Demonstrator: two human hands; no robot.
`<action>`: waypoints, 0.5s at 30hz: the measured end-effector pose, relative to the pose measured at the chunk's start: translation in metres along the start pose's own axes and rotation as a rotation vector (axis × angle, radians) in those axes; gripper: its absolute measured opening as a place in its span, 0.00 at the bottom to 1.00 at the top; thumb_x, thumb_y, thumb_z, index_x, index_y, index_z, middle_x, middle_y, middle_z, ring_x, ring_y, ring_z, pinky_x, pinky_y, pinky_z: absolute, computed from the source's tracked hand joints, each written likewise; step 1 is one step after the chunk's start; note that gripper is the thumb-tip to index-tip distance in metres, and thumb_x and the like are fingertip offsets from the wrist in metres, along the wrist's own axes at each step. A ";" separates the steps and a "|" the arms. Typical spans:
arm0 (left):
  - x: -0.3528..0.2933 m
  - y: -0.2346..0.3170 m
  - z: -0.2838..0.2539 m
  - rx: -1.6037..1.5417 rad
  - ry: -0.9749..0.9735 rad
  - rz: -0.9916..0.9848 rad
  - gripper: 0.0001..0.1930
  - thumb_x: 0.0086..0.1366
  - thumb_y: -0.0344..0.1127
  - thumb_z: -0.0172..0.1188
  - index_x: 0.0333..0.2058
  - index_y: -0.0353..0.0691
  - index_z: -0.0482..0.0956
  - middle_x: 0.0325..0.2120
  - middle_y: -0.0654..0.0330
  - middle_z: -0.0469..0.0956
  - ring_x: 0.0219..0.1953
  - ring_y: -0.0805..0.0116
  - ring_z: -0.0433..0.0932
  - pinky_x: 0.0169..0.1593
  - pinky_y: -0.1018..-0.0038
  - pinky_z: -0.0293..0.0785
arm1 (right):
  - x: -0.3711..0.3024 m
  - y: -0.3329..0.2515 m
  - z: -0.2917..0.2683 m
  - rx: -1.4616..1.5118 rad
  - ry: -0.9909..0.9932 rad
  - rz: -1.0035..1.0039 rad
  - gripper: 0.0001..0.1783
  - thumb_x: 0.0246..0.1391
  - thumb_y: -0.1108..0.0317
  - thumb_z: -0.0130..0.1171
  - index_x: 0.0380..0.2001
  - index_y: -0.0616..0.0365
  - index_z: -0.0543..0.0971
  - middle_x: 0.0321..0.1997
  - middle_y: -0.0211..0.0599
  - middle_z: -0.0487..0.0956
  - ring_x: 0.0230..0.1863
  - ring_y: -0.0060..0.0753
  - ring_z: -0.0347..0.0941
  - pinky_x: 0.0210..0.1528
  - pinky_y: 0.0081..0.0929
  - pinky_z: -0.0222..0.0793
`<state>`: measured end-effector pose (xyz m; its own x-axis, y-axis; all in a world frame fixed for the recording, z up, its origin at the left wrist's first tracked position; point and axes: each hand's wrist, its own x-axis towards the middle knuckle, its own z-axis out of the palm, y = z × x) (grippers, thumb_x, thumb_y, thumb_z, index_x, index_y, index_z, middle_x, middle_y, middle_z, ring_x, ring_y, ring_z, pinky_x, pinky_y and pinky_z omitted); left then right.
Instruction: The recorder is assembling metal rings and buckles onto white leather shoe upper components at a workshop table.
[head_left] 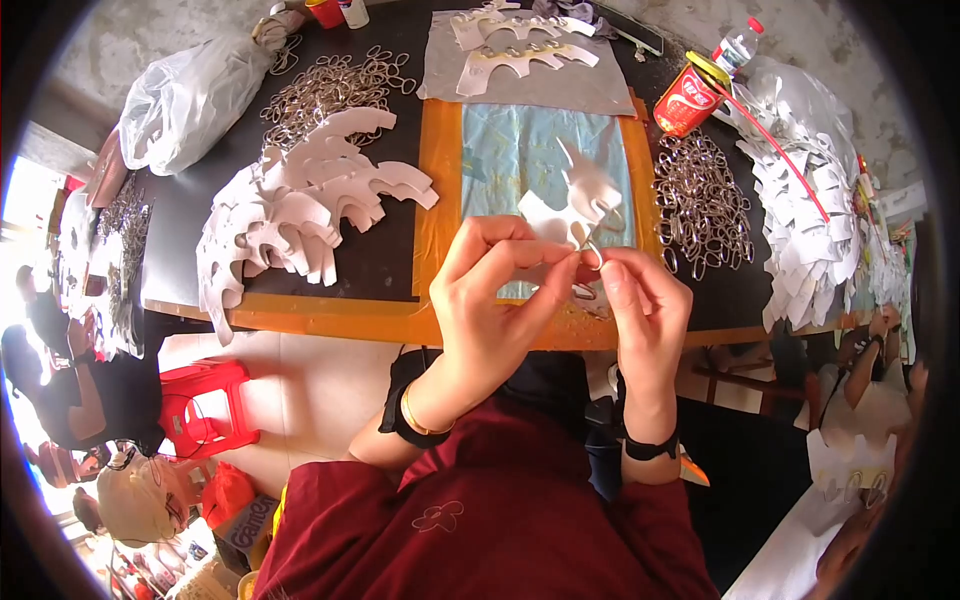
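Observation:
My left hand [497,295] pinches a white cut-out strip [572,205] with scalloped edges between thumb and forefinger. Close beside it, my right hand [645,305] is closed on a metal ring [593,257] at the strip's near edge. The two hands almost meet above a blue sheet [500,150] taped down with brown tape. Whether the ring passes through the strip, I cannot tell, as my fingers cover part of it. More metal rings show just below my fingertips.
White strips [290,215] and oval metal rings [335,95] are heaped on the left. More rings [700,205] lie right, beside a red can [690,100] and stacked strips [810,210]. Strips with rings [525,65] lie on a grey sheet. A red stool [207,405] and other people flank me.

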<state>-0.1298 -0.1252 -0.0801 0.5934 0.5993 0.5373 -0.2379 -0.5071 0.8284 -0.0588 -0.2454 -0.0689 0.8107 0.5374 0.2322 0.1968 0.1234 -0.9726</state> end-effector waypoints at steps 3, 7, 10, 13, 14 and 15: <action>0.000 -0.007 0.002 -0.116 0.019 -0.109 0.09 0.45 0.21 0.67 0.27 0.38 0.79 0.29 0.60 0.72 0.27 0.69 0.76 0.28 0.77 0.72 | 0.000 -0.004 0.002 0.002 -0.020 0.053 0.07 0.55 0.74 0.56 0.33 0.70 0.77 0.33 0.38 0.78 0.37 0.20 0.73 0.40 0.17 0.69; 0.000 -0.007 0.002 0.102 0.016 0.225 0.11 0.44 0.21 0.67 0.28 0.38 0.79 0.27 0.60 0.76 0.27 0.71 0.75 0.30 0.79 0.72 | -0.002 0.002 -0.001 0.060 -0.013 -0.007 0.07 0.54 0.75 0.56 0.32 0.70 0.77 0.32 0.36 0.78 0.35 0.20 0.72 0.40 0.17 0.68; 0.001 -0.007 0.001 0.096 0.011 0.304 0.12 0.42 0.21 0.68 0.28 0.38 0.79 0.27 0.60 0.75 0.28 0.70 0.75 0.31 0.78 0.71 | -0.001 0.001 -0.001 -0.019 -0.001 0.000 0.07 0.55 0.74 0.56 0.32 0.69 0.76 0.32 0.35 0.77 0.35 0.20 0.71 0.40 0.18 0.67; 0.002 0.002 0.001 0.087 0.000 0.230 0.11 0.44 0.21 0.67 0.29 0.38 0.79 0.27 0.60 0.74 0.28 0.70 0.74 0.32 0.77 0.70 | -0.002 0.007 0.000 0.189 0.059 0.059 0.07 0.55 0.74 0.54 0.33 0.69 0.75 0.32 0.34 0.76 0.36 0.23 0.71 0.40 0.20 0.66; 0.002 0.004 0.001 0.065 0.003 0.146 0.11 0.44 0.21 0.66 0.29 0.39 0.80 0.26 0.61 0.74 0.28 0.70 0.73 0.33 0.76 0.70 | -0.003 0.007 0.000 0.188 0.062 0.060 0.07 0.55 0.74 0.54 0.33 0.69 0.75 0.32 0.34 0.76 0.36 0.23 0.71 0.40 0.20 0.66; 0.000 0.000 0.000 0.018 -0.022 0.090 0.09 0.48 0.21 0.64 0.30 0.36 0.79 0.28 0.58 0.75 0.29 0.72 0.73 0.34 0.77 0.71 | -0.003 0.006 0.000 0.118 0.042 0.002 0.07 0.55 0.74 0.54 0.33 0.70 0.75 0.32 0.35 0.75 0.37 0.24 0.71 0.41 0.21 0.66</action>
<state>-0.1296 -0.1251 -0.0797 0.5872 0.5374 0.6053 -0.2769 -0.5693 0.7741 -0.0604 -0.2463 -0.0759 0.8340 0.5025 0.2278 0.1306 0.2213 -0.9664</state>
